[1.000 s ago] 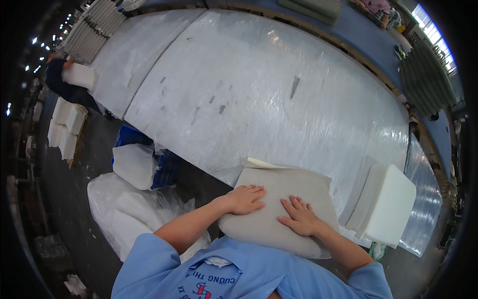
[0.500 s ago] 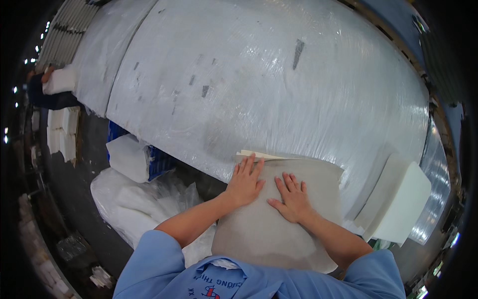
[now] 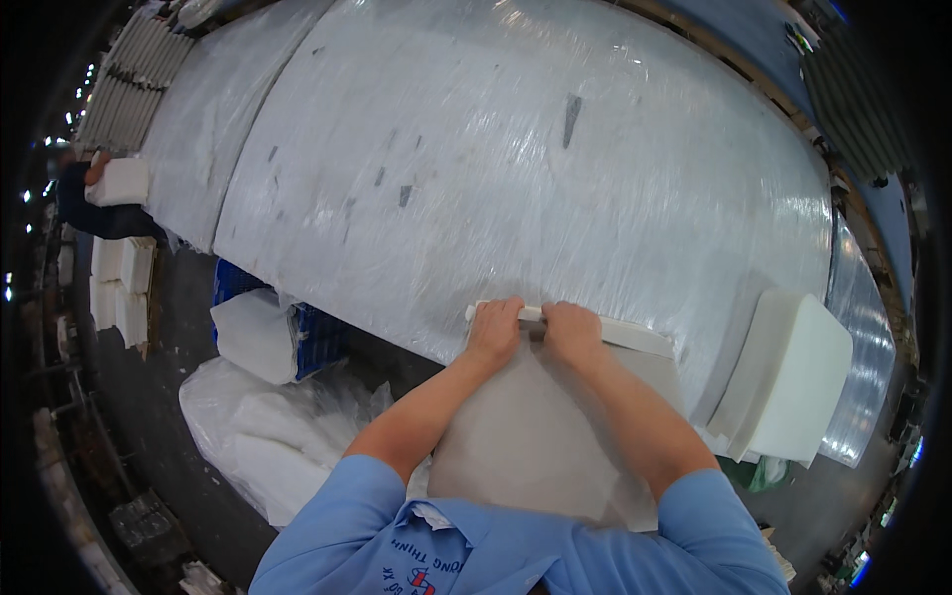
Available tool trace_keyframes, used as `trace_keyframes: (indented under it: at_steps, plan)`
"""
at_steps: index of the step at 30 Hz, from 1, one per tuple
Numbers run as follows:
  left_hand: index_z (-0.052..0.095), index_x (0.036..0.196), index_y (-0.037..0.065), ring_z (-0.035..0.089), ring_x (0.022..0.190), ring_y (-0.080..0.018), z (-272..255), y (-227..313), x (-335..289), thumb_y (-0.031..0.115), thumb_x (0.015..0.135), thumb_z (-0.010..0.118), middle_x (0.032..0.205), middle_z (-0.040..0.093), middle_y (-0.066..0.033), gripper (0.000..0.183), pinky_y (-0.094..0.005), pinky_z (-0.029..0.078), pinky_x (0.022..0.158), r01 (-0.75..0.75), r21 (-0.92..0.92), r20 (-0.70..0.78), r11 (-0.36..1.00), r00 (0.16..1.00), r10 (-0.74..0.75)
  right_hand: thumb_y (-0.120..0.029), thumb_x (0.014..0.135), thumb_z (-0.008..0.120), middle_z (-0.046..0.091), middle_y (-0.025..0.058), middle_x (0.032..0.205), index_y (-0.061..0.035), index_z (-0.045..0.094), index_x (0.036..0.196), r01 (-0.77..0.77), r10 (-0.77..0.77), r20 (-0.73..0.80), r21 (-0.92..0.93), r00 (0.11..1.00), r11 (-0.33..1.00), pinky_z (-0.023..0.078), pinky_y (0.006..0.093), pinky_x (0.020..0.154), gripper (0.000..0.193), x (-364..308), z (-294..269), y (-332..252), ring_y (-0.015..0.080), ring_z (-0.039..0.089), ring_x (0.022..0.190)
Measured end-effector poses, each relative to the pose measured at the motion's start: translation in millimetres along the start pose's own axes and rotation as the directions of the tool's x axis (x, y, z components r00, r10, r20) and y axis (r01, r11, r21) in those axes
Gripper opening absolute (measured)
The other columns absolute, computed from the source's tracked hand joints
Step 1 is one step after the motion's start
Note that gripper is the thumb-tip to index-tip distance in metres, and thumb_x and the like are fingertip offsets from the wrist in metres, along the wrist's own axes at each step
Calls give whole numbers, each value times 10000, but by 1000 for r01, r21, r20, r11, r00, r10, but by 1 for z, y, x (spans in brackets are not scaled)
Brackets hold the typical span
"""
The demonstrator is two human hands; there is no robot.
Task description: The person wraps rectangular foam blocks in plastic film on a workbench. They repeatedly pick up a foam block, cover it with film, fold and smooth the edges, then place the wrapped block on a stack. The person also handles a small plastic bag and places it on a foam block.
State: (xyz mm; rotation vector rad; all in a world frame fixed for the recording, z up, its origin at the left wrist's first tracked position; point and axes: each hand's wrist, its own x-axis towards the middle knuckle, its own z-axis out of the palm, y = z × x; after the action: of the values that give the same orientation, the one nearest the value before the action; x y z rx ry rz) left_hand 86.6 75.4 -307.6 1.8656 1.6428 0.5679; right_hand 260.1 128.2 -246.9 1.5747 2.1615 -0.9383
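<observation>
1. Left hand [image 3: 496, 332] and right hand [image 3: 573, 335] grip the far edge of a grey pad [image 3: 535, 426] at the near side of the surface [image 3: 446, 218].
2. Edge-folding seems in hand; next likely calls for even pressure.

plain greyish-beige sheet [image 3: 531, 436], off-white strip [image 3: 637, 337]

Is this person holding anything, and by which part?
Yes: the bare left hand and right hand grip the flat, grey-beige, fabric-like piece by its pale far edge, side by side; their fingertips are mostly hidden.
</observation>
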Motion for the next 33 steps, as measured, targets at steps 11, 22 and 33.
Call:
trace_keyframes:
  at_steps: [11,22,33]
  plan:
    - [658,1093,62,594,1083,-348,8,2,-1,90,877,594,1040,672,-140,226,-503,430,930,34,137,179,990,982,-59,-236,1009,562,650,92,812,-31,679,1132,-373,210,337,553,918,745,475,363,484,266,11,2,26,180,587,535]
    - [600,1010,49,657,805,-460,21,-14,22,69,885,535,796,674,-241,143,-589,478,750,6,44,162,999,987,-13,-341,950,636,731,201,1062,-14,704,1060,-298,332,-41,347,943,890,500,525,929,351,13,34,19,420,659,1071]
    - [536,1137,102,650,727,-483,37,-19,51,163,950,538,745,672,-229,197,-619,480,710,98,86,307,991,944,-120,-253,967,589,725,210,999,-23,674,959,-249,320,-194,317,927,915,529,531,838,246,46,44,26,419,686,971]
